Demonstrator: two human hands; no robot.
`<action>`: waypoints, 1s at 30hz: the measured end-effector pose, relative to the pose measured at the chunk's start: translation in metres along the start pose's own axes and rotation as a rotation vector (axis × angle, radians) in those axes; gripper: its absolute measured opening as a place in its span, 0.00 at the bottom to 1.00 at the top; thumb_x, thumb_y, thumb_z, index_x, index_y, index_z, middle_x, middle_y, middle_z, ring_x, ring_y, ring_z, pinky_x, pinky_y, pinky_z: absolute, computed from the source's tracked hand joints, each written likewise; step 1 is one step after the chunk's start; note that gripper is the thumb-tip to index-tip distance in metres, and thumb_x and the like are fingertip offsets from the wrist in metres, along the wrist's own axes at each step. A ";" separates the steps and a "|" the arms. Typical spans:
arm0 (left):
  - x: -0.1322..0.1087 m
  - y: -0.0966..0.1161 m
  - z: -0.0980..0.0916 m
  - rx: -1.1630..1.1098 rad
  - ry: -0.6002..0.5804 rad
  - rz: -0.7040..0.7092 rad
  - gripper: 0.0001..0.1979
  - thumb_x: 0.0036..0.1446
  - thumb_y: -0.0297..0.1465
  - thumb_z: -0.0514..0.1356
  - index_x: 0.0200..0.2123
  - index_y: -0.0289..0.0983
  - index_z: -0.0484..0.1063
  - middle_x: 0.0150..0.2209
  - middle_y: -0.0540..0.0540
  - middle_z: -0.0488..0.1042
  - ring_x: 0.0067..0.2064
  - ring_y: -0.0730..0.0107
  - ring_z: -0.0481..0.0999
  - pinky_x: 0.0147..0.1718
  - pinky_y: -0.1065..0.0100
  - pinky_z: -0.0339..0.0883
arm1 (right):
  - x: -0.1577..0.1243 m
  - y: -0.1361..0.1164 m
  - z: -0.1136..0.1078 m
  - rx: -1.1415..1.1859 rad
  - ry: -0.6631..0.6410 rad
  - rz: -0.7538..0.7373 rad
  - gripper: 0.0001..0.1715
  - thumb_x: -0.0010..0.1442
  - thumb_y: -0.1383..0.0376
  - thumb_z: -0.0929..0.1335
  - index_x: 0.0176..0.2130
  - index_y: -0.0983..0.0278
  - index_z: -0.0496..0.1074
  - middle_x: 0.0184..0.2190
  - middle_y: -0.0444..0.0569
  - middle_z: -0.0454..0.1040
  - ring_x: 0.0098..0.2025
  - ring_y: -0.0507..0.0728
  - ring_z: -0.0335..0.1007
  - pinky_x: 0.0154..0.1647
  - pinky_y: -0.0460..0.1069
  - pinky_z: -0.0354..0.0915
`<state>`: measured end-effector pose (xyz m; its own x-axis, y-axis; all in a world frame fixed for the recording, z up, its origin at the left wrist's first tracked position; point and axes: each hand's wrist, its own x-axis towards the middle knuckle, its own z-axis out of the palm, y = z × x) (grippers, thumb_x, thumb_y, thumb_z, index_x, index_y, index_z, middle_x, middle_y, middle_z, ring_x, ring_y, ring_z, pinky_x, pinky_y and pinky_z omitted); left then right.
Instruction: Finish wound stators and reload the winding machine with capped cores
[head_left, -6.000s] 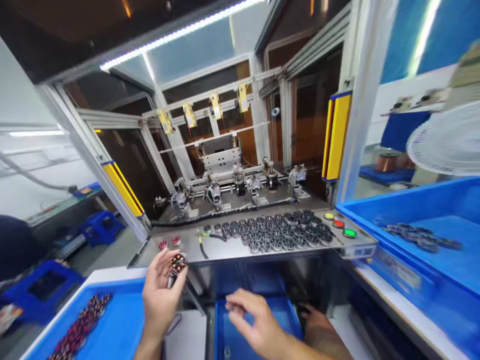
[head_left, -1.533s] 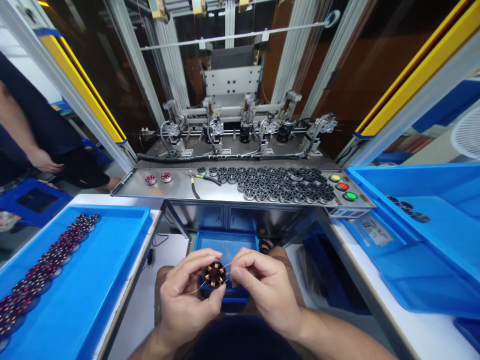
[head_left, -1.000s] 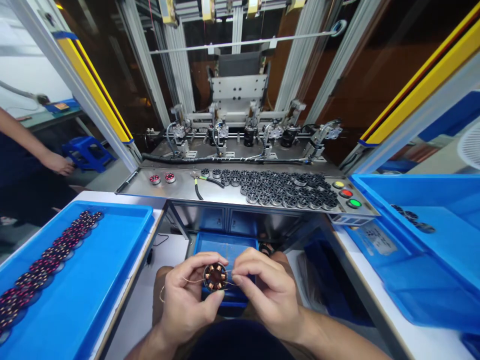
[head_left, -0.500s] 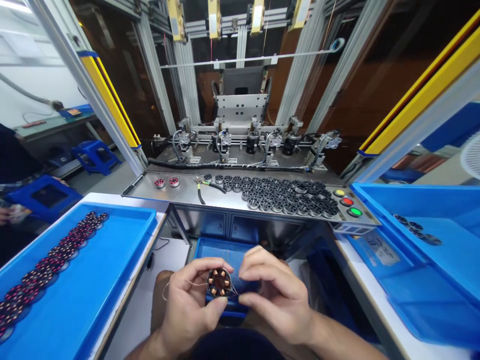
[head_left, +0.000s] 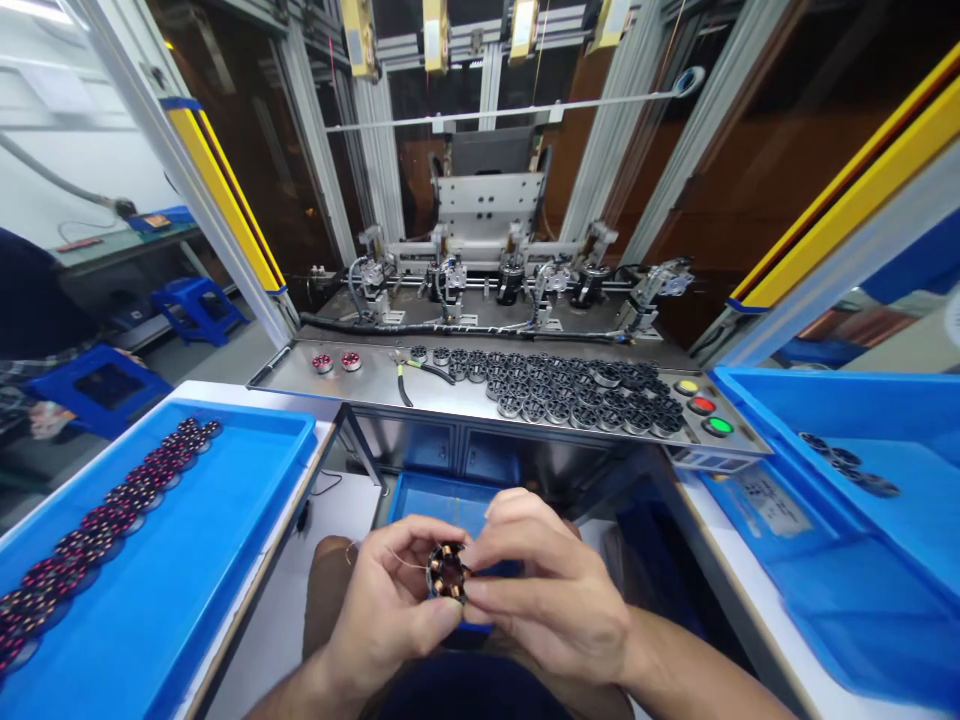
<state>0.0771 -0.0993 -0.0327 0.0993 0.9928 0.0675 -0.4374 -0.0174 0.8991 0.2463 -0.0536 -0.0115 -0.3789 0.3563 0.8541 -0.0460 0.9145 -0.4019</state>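
Gripped between the thumb and the bent fingers of the left hand point(head_left: 397, 595) was a small copper-wound ring point(head_left: 437, 580), with its face turned upward. This hand was curled only as far as the ring's width required. A thin wire point(head_left: 409, 562) came out over the left fingers. From the other side, the right hand point(head_left: 559, 585) brought its thumb and forefinger to the ring's right edge, the tips near each other; whether they pinched a wire there, I could not tell. Both hands were above a blue bin point(head_left: 442, 493). To the left, a blue tray point(head_left: 251, 470) contained a long band of wound rings point(head_left: 112, 512). Farther away, on a metal ledge point(head_left: 352, 388), lay pliers point(head_left: 431, 371) with spread handles, beside many dark ring parts point(head_left: 585, 392). Behind them stood the machine's clamps point(head_left: 451, 278).
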 end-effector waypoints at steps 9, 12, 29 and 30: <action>0.001 0.000 0.013 0.186 0.114 0.439 0.22 0.44 0.21 0.71 0.42 0.45 0.78 0.42 0.48 0.81 0.41 0.71 0.81 0.39 0.77 0.75 | -0.014 -0.016 0.013 -0.236 0.184 0.088 0.20 0.61 0.74 0.68 0.51 0.59 0.71 0.31 0.49 0.77 0.32 0.56 0.74 0.31 0.53 0.74; 0.000 -0.005 0.015 0.206 0.151 0.470 0.21 0.44 0.21 0.72 0.42 0.45 0.77 0.43 0.49 0.80 0.42 0.72 0.81 0.40 0.77 0.75 | -0.012 -0.018 0.022 -0.166 0.227 0.200 0.17 0.60 0.76 0.68 0.47 0.59 0.72 0.30 0.48 0.76 0.30 0.55 0.73 0.29 0.51 0.73; 0.003 -0.005 -0.012 -0.066 -0.184 -0.097 0.18 0.58 0.44 0.62 0.46 0.40 0.71 0.28 0.48 0.76 0.28 0.71 0.77 0.27 0.72 0.71 | -0.008 -0.010 0.020 -0.056 0.182 0.334 0.08 0.65 0.73 0.64 0.35 0.63 0.69 0.26 0.47 0.72 0.29 0.54 0.70 0.27 0.48 0.68; 0.003 -0.007 -0.012 -0.088 -0.177 -0.093 0.18 0.58 0.44 0.62 0.47 0.40 0.71 0.28 0.48 0.76 0.28 0.71 0.77 0.27 0.72 0.71 | -0.008 -0.010 0.020 -0.070 0.182 0.346 0.08 0.64 0.73 0.64 0.34 0.63 0.69 0.25 0.47 0.72 0.28 0.54 0.70 0.27 0.48 0.67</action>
<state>0.0696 -0.0944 -0.0437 0.2945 0.9532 0.0683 -0.4949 0.0910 0.8641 0.2314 -0.0698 -0.0207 -0.1909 0.6681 0.7192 0.1214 0.7431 -0.6581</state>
